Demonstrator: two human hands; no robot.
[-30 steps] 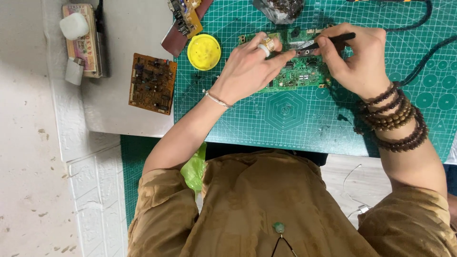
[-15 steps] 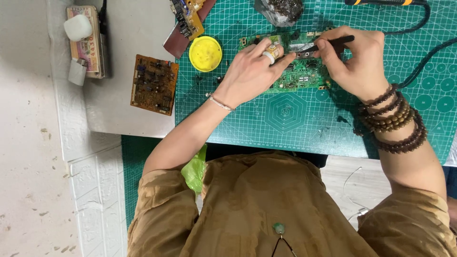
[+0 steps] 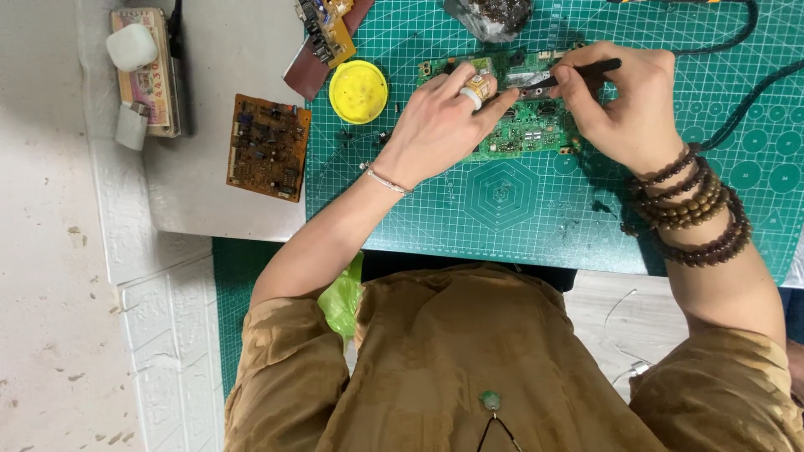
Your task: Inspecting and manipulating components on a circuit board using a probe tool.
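A green rectangular printed circuit board is being steadied on a green gridded cutting mat by the left hand, its fingers lying flat on the board. A thin black tool is being pinched in the right hand with its tip on the board. A round yellow plastic lid and a brown rectangular circuit board are lying to the left on the worktop.

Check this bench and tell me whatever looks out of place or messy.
Nothing looks damaged or spilled. The brown circuit board lies off the green cutting mat, slightly askew on the grey surface. Small dark bits are scattered on the mat near the right hand. A green bag hangs below the table edge.
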